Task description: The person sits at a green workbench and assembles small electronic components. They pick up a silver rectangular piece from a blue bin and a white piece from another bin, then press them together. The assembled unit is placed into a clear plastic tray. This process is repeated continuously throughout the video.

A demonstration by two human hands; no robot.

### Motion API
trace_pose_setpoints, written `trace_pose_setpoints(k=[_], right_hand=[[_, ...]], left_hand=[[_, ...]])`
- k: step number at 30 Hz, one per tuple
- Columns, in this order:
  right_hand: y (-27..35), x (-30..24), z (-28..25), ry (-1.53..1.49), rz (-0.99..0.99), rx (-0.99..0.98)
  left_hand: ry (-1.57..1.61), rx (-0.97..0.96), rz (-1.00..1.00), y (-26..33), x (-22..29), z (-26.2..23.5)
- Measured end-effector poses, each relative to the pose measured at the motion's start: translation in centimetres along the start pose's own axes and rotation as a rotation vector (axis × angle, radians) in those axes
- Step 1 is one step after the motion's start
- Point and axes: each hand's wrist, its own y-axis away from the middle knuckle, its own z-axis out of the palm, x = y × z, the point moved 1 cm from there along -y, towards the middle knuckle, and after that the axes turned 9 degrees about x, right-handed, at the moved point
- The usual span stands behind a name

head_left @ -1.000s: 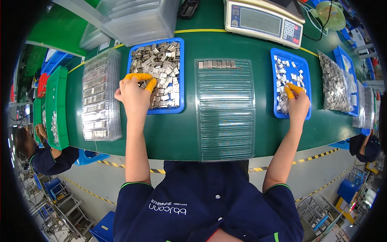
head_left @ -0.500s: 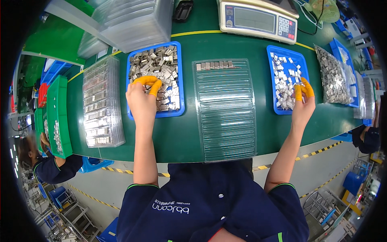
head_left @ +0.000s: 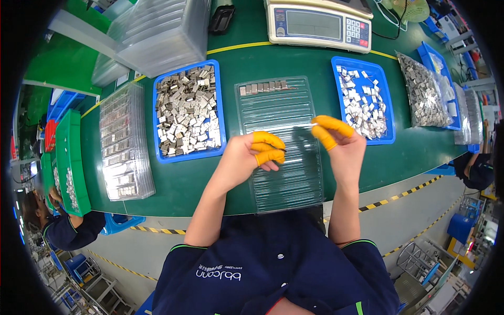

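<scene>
Over the clear ribbed plastic tray (head_left: 286, 184), my two hands face each other with yellow finger cots on thumbs and fingers. My left hand (head_left: 247, 155) is pinched closed, with a small dark edge showing at its fingertips; what it is I cannot make out. A small white piece (head_left: 314, 124) shows between the thumb and forefinger of my right hand (head_left: 344, 149), slightly higher and to the right. Along the clear tray's far end lies a row of small metal pieces (head_left: 265, 87). The fingers hide part of both held things.
A blue tray of metal pieces (head_left: 219, 131) stands left, another blue tray of white-and-silver pieces (head_left: 389, 121) right. Beyond are a digital scale (head_left: 320, 26) and stacked clear trays (head_left: 163, 42). Filled clear trays (head_left: 126, 147) lie left, a bag of metal pieces (head_left: 422, 97) right. Co-workers sit at both sides.
Both hands have come away from the two blue trays and in toward each other over the clear tray. The whole view has shifted slightly.
</scene>
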Motion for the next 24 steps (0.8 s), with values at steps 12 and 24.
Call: trace_pose_setpoints(k=[12,24], right_hand=[[0.8,0.5,1.2,-0.01,0.052,-0.124],[1.1,0.2,1.0,0.133,-0.105,-0.105]], left_hand=[[0.007,0.2,0.149,-1.0,-0.7,1.5],[0.007,0.239,0.2,-0.4,-1.2,2.1]])
